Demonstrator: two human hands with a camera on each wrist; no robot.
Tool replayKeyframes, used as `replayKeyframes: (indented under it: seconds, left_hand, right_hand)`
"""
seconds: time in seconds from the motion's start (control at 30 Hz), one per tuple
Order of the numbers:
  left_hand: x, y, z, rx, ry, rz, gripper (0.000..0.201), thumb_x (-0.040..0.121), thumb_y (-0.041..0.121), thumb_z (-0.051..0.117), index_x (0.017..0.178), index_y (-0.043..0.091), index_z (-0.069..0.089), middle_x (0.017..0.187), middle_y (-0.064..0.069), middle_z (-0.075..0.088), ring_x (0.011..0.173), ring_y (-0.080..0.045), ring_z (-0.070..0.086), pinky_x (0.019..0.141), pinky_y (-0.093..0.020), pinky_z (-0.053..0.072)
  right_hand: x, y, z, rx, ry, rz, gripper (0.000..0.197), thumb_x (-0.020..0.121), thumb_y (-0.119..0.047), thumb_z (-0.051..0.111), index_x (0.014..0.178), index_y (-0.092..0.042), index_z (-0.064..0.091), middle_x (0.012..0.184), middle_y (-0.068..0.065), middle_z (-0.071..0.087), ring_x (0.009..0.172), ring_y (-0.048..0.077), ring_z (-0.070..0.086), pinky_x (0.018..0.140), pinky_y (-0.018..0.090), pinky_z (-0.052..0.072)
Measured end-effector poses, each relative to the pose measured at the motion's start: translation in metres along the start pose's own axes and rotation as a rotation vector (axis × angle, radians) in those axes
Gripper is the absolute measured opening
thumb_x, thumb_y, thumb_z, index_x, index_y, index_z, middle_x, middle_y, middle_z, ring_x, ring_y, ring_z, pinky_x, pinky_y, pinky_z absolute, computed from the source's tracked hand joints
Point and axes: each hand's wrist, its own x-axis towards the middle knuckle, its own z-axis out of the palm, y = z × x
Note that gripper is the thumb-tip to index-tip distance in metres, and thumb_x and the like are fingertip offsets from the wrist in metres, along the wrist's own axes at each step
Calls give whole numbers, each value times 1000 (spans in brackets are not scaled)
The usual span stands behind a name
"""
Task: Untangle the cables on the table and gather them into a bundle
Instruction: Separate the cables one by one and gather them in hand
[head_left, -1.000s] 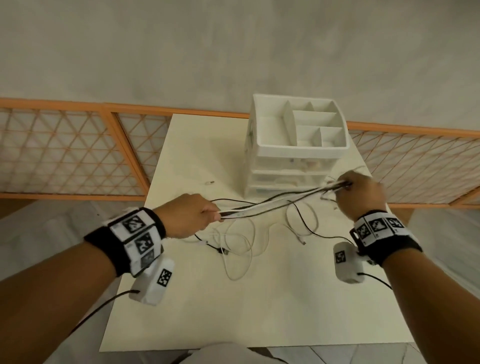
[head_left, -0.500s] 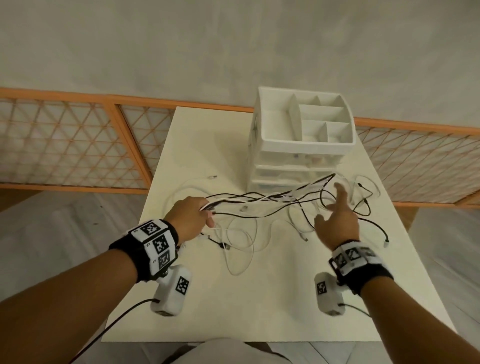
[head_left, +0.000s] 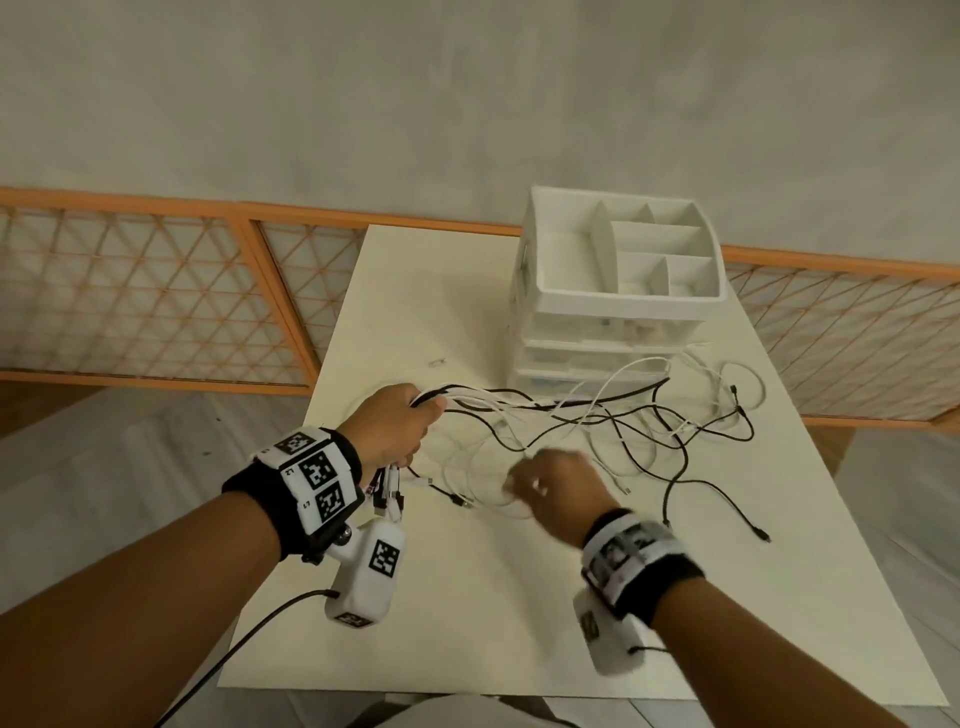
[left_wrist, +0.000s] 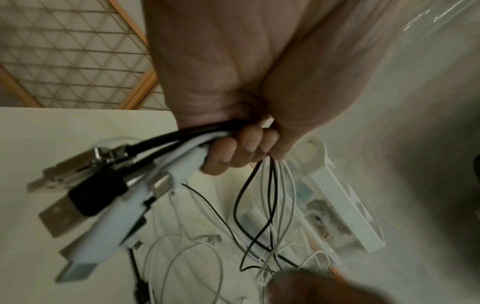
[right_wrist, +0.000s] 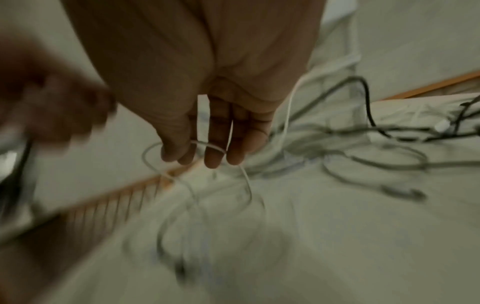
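Several black and white cables (head_left: 613, 415) lie tangled across the white table (head_left: 519, 623), in front of the organiser. My left hand (head_left: 397, 423) grips a bunch of them just behind their ends. The USB plugs (left_wrist: 98, 195) stick out below the curled fingers (left_wrist: 233, 152), and the strands hang slack from the fist. My right hand (head_left: 550, 486) is blurred, low over the white loops at mid-table. In the right wrist view its fingers (right_wrist: 215, 156) point down, fairly straight. A thin white cable loop (right_wrist: 210, 146) lies across their tips.
A white drawer organiser (head_left: 618, 270) with open top compartments stands at the back right of the table. An orange lattice fence (head_left: 156, 291) runs behind the table. Loose cable ends trail toward the right edge (head_left: 758, 530).
My right hand let go of the taut strands near the organiser and came back toward me, down to the white loops. The strands fell slack. My left hand kept its grip.
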Motion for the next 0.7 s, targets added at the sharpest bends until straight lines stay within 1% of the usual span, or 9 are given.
replayKeyframes:
  seconds: [0.03, 0.07, 0.1, 0.2, 0.27, 0.4, 0.57, 0.63, 0.7]
  left_hand:
    - [-1, 1, -1, -5, -8, 0, 28, 103, 28, 50, 81, 11, 46, 64, -2, 39, 52, -16, 33, 46, -26, 30]
    - [-2, 2, -1, -4, -18, 2, 26, 103, 26, 50, 83, 10, 48, 64, -2, 38, 52, -16, 32, 44, -25, 29]
    - [-2, 2, -1, 1, -29, 0, 25, 103, 25, 49, 86, 8, 51, 64, -2, 37, 51, -15, 31, 43, -23, 28]
    - [-3, 0, 2, -10, -35, -37, 25, 103, 25, 49, 85, 8, 52, 62, -2, 37, 50, -15, 31, 41, -22, 28]
    - [-2, 0, 4, -75, -19, -71, 28, 104, 28, 48, 81, 11, 46, 62, -2, 36, 50, -15, 31, 41, -23, 28]
    - [-4, 16, 7, -279, -25, -70, 29, 103, 28, 51, 78, 14, 45, 63, -1, 38, 50, -13, 33, 41, -22, 29]
    - [-14, 55, 11, -438, -56, 21, 20, 104, 25, 50, 88, 12, 51, 69, -8, 59, 54, -16, 51, 41, -23, 34]
    - [-19, 69, 15, -431, -71, 81, 18, 104, 24, 49, 90, 14, 53, 84, -12, 68, 64, -17, 57, 43, -24, 34]
    - [-23, 80, 21, -417, -83, 147, 16, 104, 25, 49, 94, 15, 56, 106, -11, 72, 83, -19, 61, 46, -25, 34]
  right_hand:
    - [4, -5, -25, 132, 147, -1, 34, 93, -44, 59, 91, -17, 79, 83, 0, 73, 74, 7, 65, 75, 21, 47]
    - [8, -9, -52, 240, 281, 10, 29, 95, -38, 64, 90, -14, 80, 76, -3, 71, 65, 0, 60, 69, 12, 44]
    - [10, -12, -79, 322, 393, 37, 24, 95, -32, 67, 90, -13, 80, 72, -3, 70, 59, -1, 57, 64, 7, 42]
    - [4, -19, -151, 525, 650, 59, 16, 95, -32, 68, 91, -19, 78, 68, -3, 70, 47, 1, 52, 54, 14, 45]
    - [-6, -25, -178, 619, 742, 42, 17, 95, -32, 68, 92, -18, 76, 66, -3, 69, 43, 9, 52, 48, 19, 44]
    - [-25, -35, -186, 725, 647, 14, 19, 99, -27, 63, 102, -10, 71, 57, 1, 63, 36, 15, 43, 39, 18, 34]
    - [-33, -38, -156, 772, 509, 23, 14, 102, -22, 57, 100, -19, 71, 49, 4, 52, 37, 7, 37, 39, 16, 31]
    - [-33, -39, -145, 743, 452, -31, 17, 102, -16, 56, 100, -19, 73, 55, -2, 57, 42, 3, 38, 45, 12, 32]
    - [-34, -41, -139, 659, 403, -86, 19, 102, -14, 56, 103, -15, 74, 60, -19, 60, 47, 0, 45, 52, 7, 34]
